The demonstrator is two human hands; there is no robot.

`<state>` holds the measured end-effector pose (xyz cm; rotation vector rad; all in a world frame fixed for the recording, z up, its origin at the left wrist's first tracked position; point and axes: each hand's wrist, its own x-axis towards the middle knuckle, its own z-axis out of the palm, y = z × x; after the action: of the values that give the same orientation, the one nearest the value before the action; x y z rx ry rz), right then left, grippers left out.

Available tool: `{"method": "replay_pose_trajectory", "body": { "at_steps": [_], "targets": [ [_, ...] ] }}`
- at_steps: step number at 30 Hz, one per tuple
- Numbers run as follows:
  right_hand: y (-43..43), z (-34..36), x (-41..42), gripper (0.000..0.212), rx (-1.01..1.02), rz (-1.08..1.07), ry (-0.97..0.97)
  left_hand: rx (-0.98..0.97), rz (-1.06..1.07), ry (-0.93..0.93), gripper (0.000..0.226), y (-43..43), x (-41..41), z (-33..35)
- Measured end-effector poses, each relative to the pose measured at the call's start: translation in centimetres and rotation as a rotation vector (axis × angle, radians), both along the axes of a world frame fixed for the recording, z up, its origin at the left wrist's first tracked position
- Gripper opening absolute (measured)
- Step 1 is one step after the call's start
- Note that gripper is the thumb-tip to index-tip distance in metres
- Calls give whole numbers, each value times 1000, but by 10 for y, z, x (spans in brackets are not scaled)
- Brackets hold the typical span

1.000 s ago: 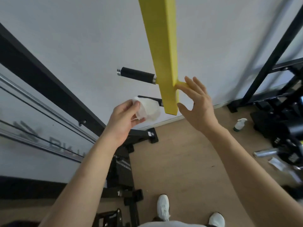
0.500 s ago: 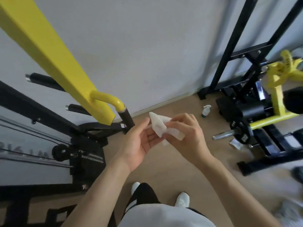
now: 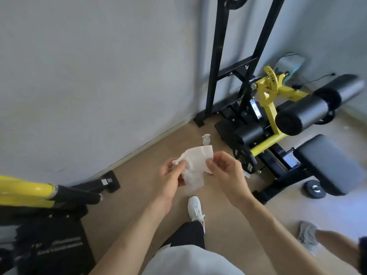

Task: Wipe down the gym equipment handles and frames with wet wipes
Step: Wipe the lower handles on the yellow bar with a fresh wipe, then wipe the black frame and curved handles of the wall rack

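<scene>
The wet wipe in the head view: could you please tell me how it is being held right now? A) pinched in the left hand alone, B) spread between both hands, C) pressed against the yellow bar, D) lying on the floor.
B: the wet wipe is stretched between the left hand and the right hand, clear of any equipment.

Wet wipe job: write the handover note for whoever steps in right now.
Left hand: pinching the left edge of the thin white wet wipe.
Right hand: pinching its right edge; the wipe is spread between both hands, touching no equipment.
Yellow steel lever arm with black grip: lower left, out of hand.
Yellow-and-black leg machine with black foam rollers: ahead right, untouched now.
Small white pump bottle: on the floor by the wall.
Done: cannot tell from this view.
Left: refold the wipe, likely move to the leg machine.
</scene>
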<state>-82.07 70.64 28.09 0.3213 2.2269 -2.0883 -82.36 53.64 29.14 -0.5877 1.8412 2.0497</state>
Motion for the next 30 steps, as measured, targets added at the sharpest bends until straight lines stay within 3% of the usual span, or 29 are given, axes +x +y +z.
{"method": "replay_pose_trajectory", "body": {
  "at_steps": [7, 13, 17, 22, 24, 27, 30],
  "targets": [
    [45, -3, -101, 13, 12, -172, -107, 138, -60, -158, 23, 35, -111, -6],
    [59, 8, -172, 21, -113, -178, -94, 185, -113, -181, 41, 56, -187, -6],
    [70, 16, -219, 25, -195, -144, -58, 49, -193, -111, 52, 80, -242, -1],
    [96, 20, -291, 18, -261, -272, -29, -5, -160, -77, 26, 102, -319, -3],
    [109, 18, -320, 15, -340, -307, -42, -16, -166, -35, 26, 108, -349, -1],
    [129, 19, -360, 9, -476, -306, -59, -156, -167, 111, 28, 119, -389, 3],
    [142, 26, -392, 14, -506, -290, -61, -404, -187, 331, 15, 127, -421, 10]
  ]
}}
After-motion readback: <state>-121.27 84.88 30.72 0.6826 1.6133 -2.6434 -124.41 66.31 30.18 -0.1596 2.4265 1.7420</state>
